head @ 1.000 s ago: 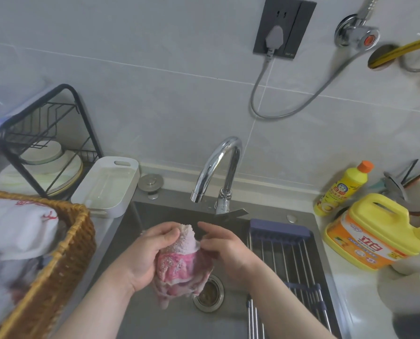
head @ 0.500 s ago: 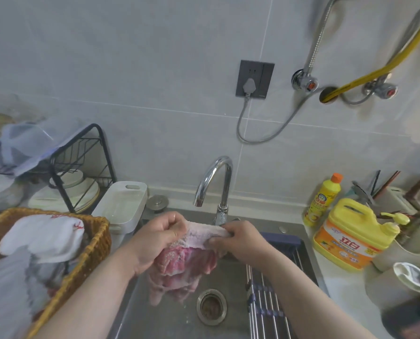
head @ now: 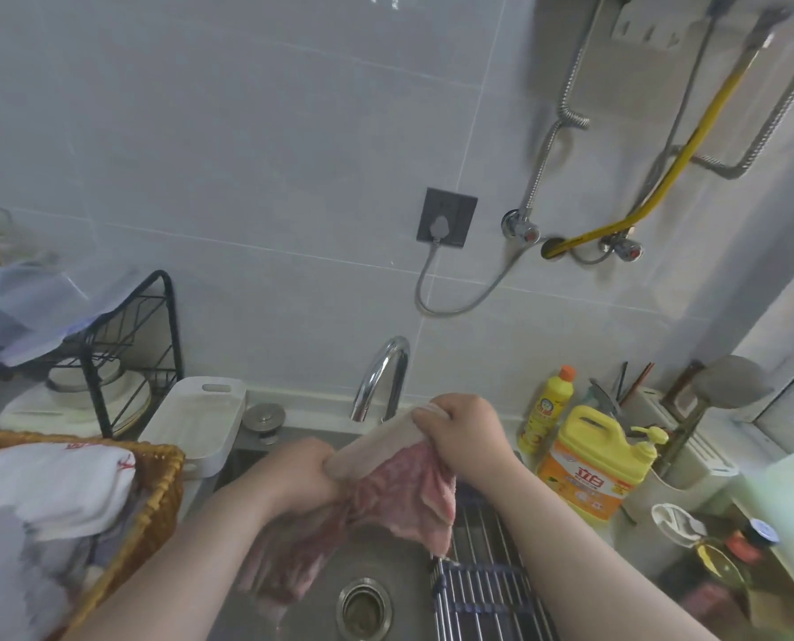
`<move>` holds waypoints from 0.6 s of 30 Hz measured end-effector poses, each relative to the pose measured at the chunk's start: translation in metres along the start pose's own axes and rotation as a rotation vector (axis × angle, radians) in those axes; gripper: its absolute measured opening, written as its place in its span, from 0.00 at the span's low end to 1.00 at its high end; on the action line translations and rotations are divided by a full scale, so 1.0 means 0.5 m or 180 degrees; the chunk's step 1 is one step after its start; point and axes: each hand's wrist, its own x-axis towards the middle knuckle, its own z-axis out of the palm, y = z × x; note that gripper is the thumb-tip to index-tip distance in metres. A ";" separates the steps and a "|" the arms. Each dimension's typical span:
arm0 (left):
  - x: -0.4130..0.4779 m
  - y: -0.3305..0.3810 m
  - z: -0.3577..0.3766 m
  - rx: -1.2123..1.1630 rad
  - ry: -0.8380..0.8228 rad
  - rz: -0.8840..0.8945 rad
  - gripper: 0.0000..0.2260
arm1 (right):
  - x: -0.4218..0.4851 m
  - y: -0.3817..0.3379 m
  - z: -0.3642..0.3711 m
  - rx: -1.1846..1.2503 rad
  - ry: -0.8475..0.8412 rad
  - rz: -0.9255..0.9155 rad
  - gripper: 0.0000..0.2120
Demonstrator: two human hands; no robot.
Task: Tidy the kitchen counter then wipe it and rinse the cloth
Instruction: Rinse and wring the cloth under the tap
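Cloth (head: 404,483) lifted, stretched wider; faucet (head: 376,377) behind right hand (head: 464,437), rack (head: 487,589) beneath; left hand (head: 302,474) and right both grip cloth

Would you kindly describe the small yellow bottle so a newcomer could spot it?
Start at the chrome tap and look right along the wall. The small yellow bottle stands just behind the big yellow jug. Unlike that handled pump jug, it is slim with an orange cap.
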 end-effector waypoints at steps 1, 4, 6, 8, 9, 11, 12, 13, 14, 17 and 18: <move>0.002 0.002 -0.001 -0.0258 0.0010 -0.0071 0.12 | -0.004 0.000 -0.002 0.0009 0.0072 0.0052 0.19; 0.006 0.006 0.002 -0.1548 -0.0008 -0.0374 0.10 | -0.023 -0.011 0.001 0.0024 0.0113 0.0109 0.18; 0.005 0.014 0.001 -0.2513 -0.0035 -0.0536 0.09 | -0.045 -0.029 0.006 0.0121 0.0000 0.0097 0.16; 0.000 0.035 -0.003 -0.3548 -0.0095 -0.0643 0.07 | -0.073 -0.048 0.015 0.0181 -0.0229 0.0026 0.15; 0.000 0.043 -0.004 -0.3872 -0.0045 -0.0627 0.08 | -0.091 -0.057 0.019 0.0153 -0.0363 -0.0014 0.15; -0.005 0.055 -0.013 -0.4102 0.0146 -0.0475 0.10 | -0.127 -0.061 0.035 0.0095 -0.0693 -0.0116 0.14; -0.011 0.058 -0.018 -0.4127 0.0158 -0.0324 0.11 | -0.145 -0.058 0.042 0.0116 -0.0901 -0.0143 0.13; -0.020 0.062 -0.023 -0.4121 0.0113 -0.0168 0.13 | -0.159 -0.054 0.047 0.0160 -0.1074 -0.0190 0.10; -0.030 0.066 -0.029 -0.4052 0.0059 -0.0063 0.15 | -0.170 -0.047 0.050 0.0226 -0.1177 -0.0216 0.09; -0.048 0.078 -0.049 -0.3782 -0.0143 0.0140 0.21 | -0.173 -0.015 0.049 0.0875 -0.0786 0.0302 0.03; -0.052 0.083 -0.058 -0.3725 -0.0250 0.0235 0.23 | -0.168 -0.003 0.050 0.0966 -0.0641 0.0600 0.14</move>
